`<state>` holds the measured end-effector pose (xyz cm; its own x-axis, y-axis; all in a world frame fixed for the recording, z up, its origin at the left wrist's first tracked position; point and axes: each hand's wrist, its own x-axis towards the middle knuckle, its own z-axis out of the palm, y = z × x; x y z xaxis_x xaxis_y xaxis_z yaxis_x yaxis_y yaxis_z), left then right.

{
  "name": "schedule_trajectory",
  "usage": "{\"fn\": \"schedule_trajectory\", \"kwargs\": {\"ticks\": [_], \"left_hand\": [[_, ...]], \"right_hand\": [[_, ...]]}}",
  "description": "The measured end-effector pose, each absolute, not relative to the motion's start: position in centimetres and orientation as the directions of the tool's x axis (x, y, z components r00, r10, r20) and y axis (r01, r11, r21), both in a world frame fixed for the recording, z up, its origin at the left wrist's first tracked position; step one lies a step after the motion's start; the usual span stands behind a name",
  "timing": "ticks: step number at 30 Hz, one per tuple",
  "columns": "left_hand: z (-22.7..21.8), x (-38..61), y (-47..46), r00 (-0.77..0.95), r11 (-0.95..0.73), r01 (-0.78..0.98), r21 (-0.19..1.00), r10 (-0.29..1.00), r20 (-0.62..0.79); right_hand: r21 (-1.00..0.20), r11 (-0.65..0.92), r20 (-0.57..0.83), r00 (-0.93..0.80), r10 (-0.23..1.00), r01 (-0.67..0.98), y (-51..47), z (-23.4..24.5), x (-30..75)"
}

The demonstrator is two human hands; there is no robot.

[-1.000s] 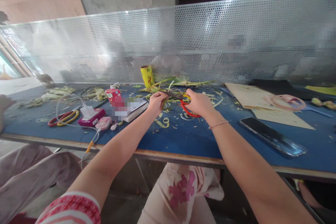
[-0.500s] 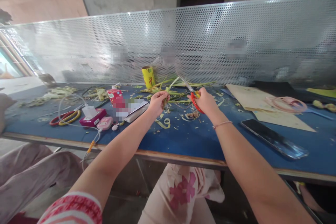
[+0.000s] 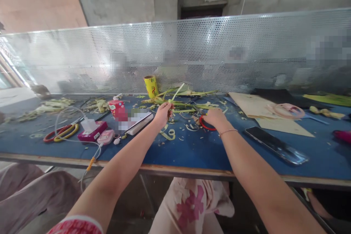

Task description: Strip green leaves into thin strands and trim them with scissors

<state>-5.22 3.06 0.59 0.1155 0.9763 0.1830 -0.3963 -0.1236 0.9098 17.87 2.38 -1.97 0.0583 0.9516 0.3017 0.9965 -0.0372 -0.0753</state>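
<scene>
Green strip (image 3: 178,91), just one, slants up over the tabletop (image 3: 189,153) from the outstretched left hand (image 3: 163,114), fingers clamped; right hand (image 3: 217,117), palm down, covers one pair of scissors (image 3: 203,124), grip unclear.

Two hands, left (image 3: 163,114) and right (image 3: 216,117). Two scissors: one pair (image 3: 203,123) in the right hand, another (image 3: 75,128) well left of the left hand. One pale strip (image 3: 177,92) in the left hand; one yellow tube (image 3: 151,87) beyond it. Left of that hand, one red carton (image 3: 116,109), one purple socket (image 3: 101,128), one white plug (image 3: 88,125). One black phone (image 3: 276,145) right of the right hand. Scraps (image 3: 167,135) around both hands, too many to count.
</scene>
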Motion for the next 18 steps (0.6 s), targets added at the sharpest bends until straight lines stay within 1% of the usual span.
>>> {"fn": "schedule_trajectory", "kwargs": {"ticks": [2, 4, 6, 8, 10, 11, 13, 14, 16, 18], "left_hand": [[0.5, -5.1, 2.9, 0.127, -0.186, -0.325, 0.927, 0.963, 0.238], [0.5, -5.0, 2.8, 0.135, -0.258, -0.228, 0.939, 0.947, 0.293], [0.5, -5.0, 2.6, 0.137, -0.362, -0.087, 0.928, 0.918, 0.371], [0.6, -5.0, 2.4, 0.154, -0.499, 0.099, 0.861, 0.863, 0.482], [0.6, -5.1, 2.3, 0.193, -0.629, 0.271, 0.728, 0.777, 0.6], [0.6, -5.1, 2.2, 0.223, -0.678, 0.334, 0.654, 0.731, 0.645], [0.5, -5.2, 2.2, 0.288, -0.737, 0.423, 0.527, 0.661, 0.693], [0.5, -5.2, 2.3, 0.322, -0.753, 0.453, 0.478, 0.638, 0.7], [0.3, -5.1, 2.4, 0.383, -0.776, 0.487, 0.401, 0.602, 0.701], [0.1, -5.1, 2.5, 0.418, -0.793, 0.497, 0.353, 0.575, 0.703]], "right_hand": [[-0.112, -0.096, 0.317, 0.127, 0.94, 0.989, 2.0, -1.6, 17.6], [-0.171, -0.093, 0.386, 0.154, 0.91, 0.981, 1.6, -1.1, 17.2], [-0.274, 0.017, 0.458, 0.115, 0.882, 0.962, 1.3, -0.4, 16.5], [-0.434, 0.23, 0.476, 0.005, 0.88, 0.871, 1.2, 0.0, 15.6], [-0.623, 0.417, 0.454, -0.129, 0.882, 0.661, 1.1, 0.1, 14.4], [-0.706, 0.463, 0.438, -0.183, 0.88, 0.535, 1.0, 0.0, 13.7], [-0.841, 0.463, 0.4, -0.255, 0.881, 0.281, 0.9, -0.2, 12.4], [-0.88, 0.446, 0.392, -0.281, 0.876, 0.164, 0.8, -0.3, 11.8], [-0.916, 0.4, 0.392, -0.309, 0.867, -0.039, 0.6, -0.4, 11.0], [-0.922, 0.34, 0.383, -0.309, 0.87, -0.184, 0.4, -0.2, 10.7]]}}
